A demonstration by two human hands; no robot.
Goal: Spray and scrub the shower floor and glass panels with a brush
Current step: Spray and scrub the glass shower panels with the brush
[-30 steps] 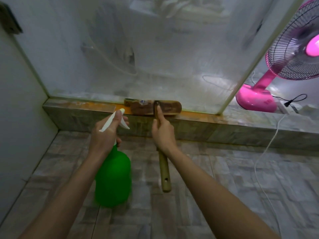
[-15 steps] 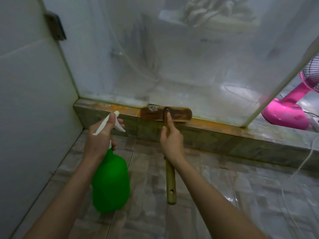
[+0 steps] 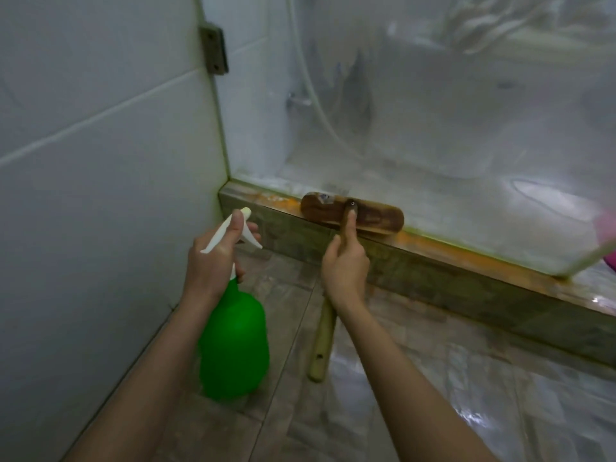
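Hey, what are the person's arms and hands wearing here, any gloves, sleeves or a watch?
Both are bare. The left hand and right hand have no gloves, and no ring shows on the visible fingers. The left forearm and right forearm are uncovered down to the frame's bottom edge: no sleeve, watch or bracelet in view.

1. Two arms show in the lower half of the frame: the left forearm (image 3: 143,378) at lower left, the right forearm (image 3: 416,388) at lower right.
2. Both forearms are bare from the frame's bottom edge up to the wrists, slim and smooth in outline.
3. The left hand (image 3: 213,261) and the right hand (image 3: 346,271), near mid-frame, are bare too.
4. The fingernails in view are short and plain.
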